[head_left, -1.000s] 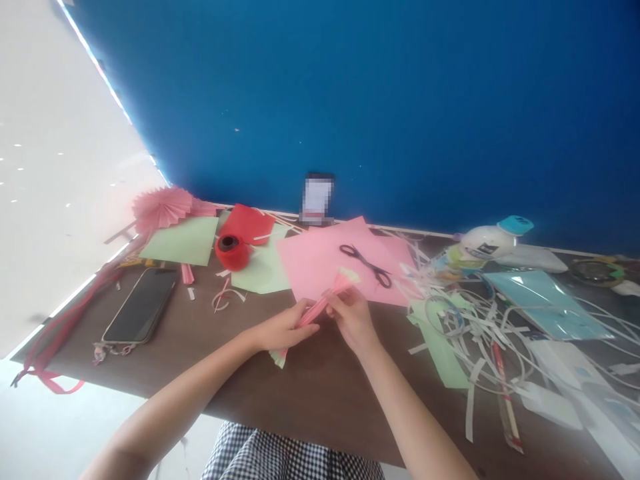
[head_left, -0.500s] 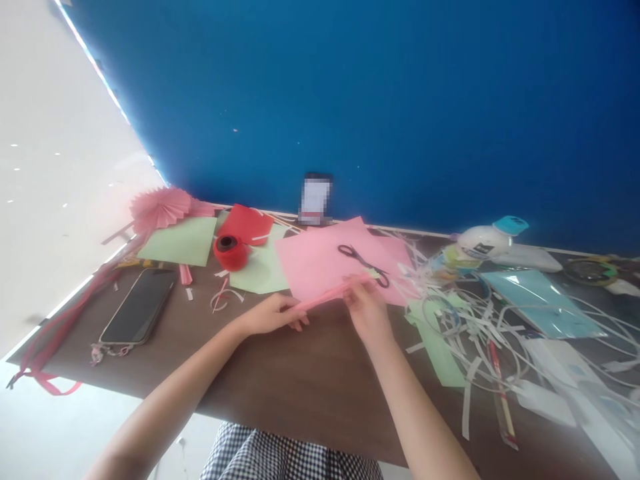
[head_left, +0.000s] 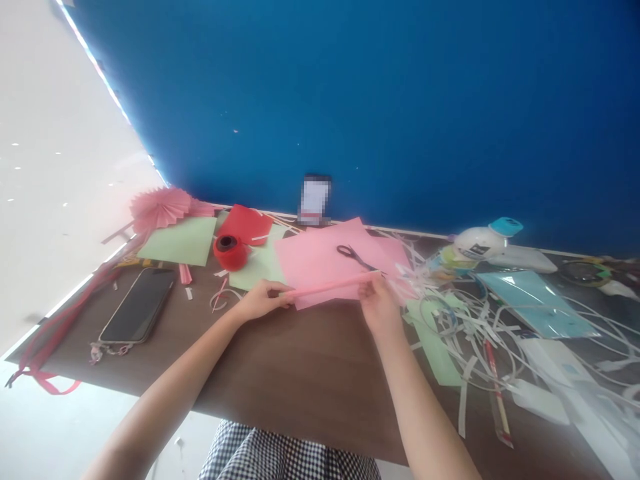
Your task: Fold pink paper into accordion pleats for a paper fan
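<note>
A narrow folded strip of pink paper (head_left: pixel 327 286) stretches between my two hands, just above the table. My left hand (head_left: pixel 263 300) pinches its left end, with thumb and fingers closed. At the other end my right hand (head_left: pixel 376 301) grips the strip near its tip. Behind it lie large pink paper sheets (head_left: pixel 310 257), and on them rests a pair of black scissors (head_left: pixel 353 253), its lower part hidden by the strip and my right hand.
Red ribbon roll (head_left: pixel 231 257), green paper (head_left: pixel 177 241) and a dark phone (head_left: pixel 139 305) lie left. Right are tangled white cables and paper strips (head_left: pixel 480 333), a blue packet (head_left: pixel 540 303) and a white bottle (head_left: pixel 477 244). A pink paper fan (head_left: pixel 160 207) stands by the wall.
My hands have moved a little apart along the pink strip, the right one shifting right. The strip now looks straighter and more level, and covers the scissors' lower handle.
</note>
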The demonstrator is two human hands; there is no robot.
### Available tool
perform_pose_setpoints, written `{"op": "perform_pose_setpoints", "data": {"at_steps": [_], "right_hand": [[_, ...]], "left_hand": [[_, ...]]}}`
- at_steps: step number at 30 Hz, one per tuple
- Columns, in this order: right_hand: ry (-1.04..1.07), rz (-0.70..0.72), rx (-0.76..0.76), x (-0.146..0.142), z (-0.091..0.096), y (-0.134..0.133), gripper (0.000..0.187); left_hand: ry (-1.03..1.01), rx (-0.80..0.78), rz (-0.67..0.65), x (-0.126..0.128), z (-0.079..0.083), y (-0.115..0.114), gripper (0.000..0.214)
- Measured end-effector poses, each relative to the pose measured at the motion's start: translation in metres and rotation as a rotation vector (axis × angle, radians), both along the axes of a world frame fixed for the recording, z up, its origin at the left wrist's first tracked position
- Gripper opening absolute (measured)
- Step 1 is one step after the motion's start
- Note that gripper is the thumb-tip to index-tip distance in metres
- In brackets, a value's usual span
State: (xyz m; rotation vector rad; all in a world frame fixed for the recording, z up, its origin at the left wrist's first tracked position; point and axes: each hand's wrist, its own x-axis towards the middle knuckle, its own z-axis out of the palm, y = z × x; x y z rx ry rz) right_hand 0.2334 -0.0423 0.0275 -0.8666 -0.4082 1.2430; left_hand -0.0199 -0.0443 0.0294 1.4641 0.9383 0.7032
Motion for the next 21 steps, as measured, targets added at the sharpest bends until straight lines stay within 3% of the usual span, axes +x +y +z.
{"op": "perform_pose_setpoints", "data": {"at_steps": [8, 15, 18, 21], "right_hand": [[-0.127, 0.011, 0.075, 0.006, -0.005, 0.004, 0.020], [-0.224, 0.090, 0.180, 0.013, -0.004, 0.003, 0.018], [-0.387, 0.194, 0.225, 0.021, -0.004, 0.002, 0.017], [-0.758, 0.195, 0.288, 0.028, 0.003, -0.003, 0.017]], "left_hand": [[0.143, 0.135, 0.097, -0.010, 0.002, 0.004, 0.030], [0.359, 0.570, 0.164, -0.012, -0.003, 0.006, 0.023], [0.547, 0.752, 0.204, -0.017, -0.011, 0.010, 0.019], [0.657, 0.917, 0.285, -0.022, -0.017, 0.013, 0.019]]}}
